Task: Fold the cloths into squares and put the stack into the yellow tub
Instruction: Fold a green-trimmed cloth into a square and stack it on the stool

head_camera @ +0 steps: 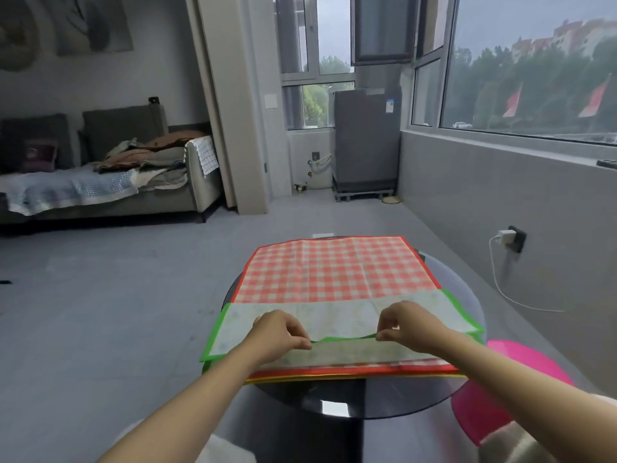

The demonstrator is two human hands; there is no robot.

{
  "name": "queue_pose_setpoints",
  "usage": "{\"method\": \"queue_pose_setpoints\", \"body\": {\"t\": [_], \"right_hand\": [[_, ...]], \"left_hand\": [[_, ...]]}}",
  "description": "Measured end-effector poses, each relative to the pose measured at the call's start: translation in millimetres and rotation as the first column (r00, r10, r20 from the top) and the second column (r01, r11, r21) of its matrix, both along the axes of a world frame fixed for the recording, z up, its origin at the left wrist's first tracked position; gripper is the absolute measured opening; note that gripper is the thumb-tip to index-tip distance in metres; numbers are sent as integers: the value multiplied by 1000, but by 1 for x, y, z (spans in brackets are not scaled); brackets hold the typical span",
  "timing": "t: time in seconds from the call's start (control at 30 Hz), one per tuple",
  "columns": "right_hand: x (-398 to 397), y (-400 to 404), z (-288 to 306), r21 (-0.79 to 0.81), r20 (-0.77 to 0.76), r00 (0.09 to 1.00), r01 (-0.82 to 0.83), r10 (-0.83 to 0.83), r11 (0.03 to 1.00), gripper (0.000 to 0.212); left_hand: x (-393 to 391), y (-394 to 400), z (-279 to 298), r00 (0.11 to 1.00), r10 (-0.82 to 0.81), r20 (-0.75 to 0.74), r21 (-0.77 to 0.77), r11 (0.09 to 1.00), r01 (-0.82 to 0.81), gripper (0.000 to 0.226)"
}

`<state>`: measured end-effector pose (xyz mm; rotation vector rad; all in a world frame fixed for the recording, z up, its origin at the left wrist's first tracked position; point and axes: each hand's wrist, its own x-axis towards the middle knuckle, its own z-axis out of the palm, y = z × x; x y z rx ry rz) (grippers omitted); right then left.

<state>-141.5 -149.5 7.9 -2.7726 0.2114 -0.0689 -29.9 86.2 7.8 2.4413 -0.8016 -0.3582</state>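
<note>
I pinch the green cloth's [334,320] folded edge with my left hand [278,332] and right hand [409,324], over the red cloth [334,269] on the desk [384,396].

Round dark table [334,399], pink stool [521,359], grey sofa [193,192], washing machine [367,138], wall charger [505,235]

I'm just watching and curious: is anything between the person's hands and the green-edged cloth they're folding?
Nothing visible. The left hand and right hand already pinch the near edge of the green cloth, lifted over the red checked cloth. No yellow tub is in view.
</note>
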Motion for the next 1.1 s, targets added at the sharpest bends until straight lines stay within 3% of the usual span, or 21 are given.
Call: {"method": "queue_pose_setpoints", "body": {"t": [0.23,0.37,0.5,0.57,0.67,0.77,0.9,1.1], "right_hand": [[7,-7,-20,-20,-115,983,-146,143,989,22],[21,-13,-24,-57,-157,973,-178,167,982,38],[45,-11,-38,-149,78,990,-104,117,983,36],[57,-8,-46,-165,119,986,-97,117,982,39],[72,-6,-59,-172,41,995,-82,90,982,51],[85,1,-69,-120,-8,998,-56,55,991,56],[89,-2,-83,-160,-46,999,-26,19,987,62],[75,-54,-89,-178,-57,985,152,-165,972,88]], "left_hand": [[11,1,-32,998,-54,-27,101,993,57,14],[20,-3,-28,991,-133,-33,136,981,137,21],[29,-34,-31,973,-92,213,47,995,84,22],[37,-51,-39,951,-118,286,59,993,106,33],[49,-70,-55,936,-235,261,238,956,173,54],[53,-81,-71,919,-313,241,356,909,216,60],[59,-80,-84,908,-303,288,414,895,167,63],[72,-53,-85,940,-185,288,377,924,66,75]]}}
